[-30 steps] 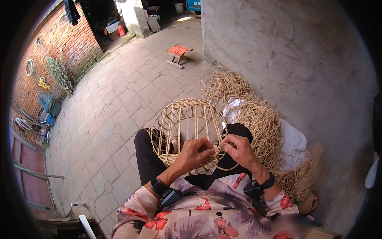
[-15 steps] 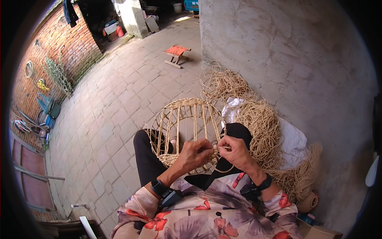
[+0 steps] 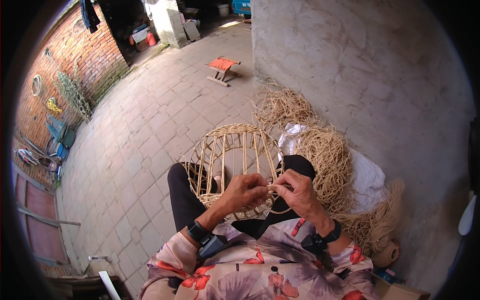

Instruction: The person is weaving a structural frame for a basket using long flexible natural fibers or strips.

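Note:
A round openwork frame [image 3: 243,129], wound and strung with straw-coloured cord, rests between my knees. Over its near right rim, my left hand [image 3: 244,192] is closed in a pinch on a strand of cord. My right hand [image 3: 296,194] meets it fingertip to fingertip, thumb and forefinger pinched on the same cord. Most of that strand is hidden by the fingers; a loop of it hangs below my right hand. Several cord strands run across the frame from its far rim to its near one.
Big tangled heaps of straw-coloured cord [image 3: 325,155] lie to the right on white sheeting [image 3: 367,177], against a grey wall [image 3: 360,65]. A low folding stool [image 3: 223,64] with an orange seat stands ahead on the paving [image 3: 135,165]. A brick wall [image 3: 85,55] runs along the left.
My right fingertips have moved slightly left and now press against the left ones, covering the bit of cord that showed between them. The frame has hardly shifted.

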Motion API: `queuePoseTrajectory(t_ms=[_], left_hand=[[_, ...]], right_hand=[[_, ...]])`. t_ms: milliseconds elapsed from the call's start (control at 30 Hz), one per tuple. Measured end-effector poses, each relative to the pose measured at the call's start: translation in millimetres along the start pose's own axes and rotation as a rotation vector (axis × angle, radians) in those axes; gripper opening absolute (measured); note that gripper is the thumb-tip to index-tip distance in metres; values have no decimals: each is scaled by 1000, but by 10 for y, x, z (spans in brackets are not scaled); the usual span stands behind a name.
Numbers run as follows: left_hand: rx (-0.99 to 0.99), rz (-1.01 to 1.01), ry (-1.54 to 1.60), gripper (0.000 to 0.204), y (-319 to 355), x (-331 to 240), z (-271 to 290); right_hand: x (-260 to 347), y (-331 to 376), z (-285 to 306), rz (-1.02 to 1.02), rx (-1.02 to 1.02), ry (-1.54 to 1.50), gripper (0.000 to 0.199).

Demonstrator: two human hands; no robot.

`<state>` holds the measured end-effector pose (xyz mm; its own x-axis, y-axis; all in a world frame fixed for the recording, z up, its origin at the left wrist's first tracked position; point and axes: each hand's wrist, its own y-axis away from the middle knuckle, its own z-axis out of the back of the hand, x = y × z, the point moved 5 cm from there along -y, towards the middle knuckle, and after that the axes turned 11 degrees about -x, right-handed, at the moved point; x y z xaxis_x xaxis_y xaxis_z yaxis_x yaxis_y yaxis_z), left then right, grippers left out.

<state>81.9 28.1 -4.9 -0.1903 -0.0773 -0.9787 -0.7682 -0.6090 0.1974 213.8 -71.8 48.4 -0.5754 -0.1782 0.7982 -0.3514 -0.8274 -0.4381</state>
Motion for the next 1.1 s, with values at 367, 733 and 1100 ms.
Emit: queuePoseTrajectory(t_ms=[367,733,1100], left_hand=[[-22,-105,-178,18,10,-103,-27],[-235,-511,-453,20,9,-256,-120],[-111,-170,-340,32,-256,-176,117]], right_hand=[[-195,45,-40,-62,-71,83,15],[-425,90,-93,-278,-12,-126,31],[-378,296,160,118,142,258,26]])
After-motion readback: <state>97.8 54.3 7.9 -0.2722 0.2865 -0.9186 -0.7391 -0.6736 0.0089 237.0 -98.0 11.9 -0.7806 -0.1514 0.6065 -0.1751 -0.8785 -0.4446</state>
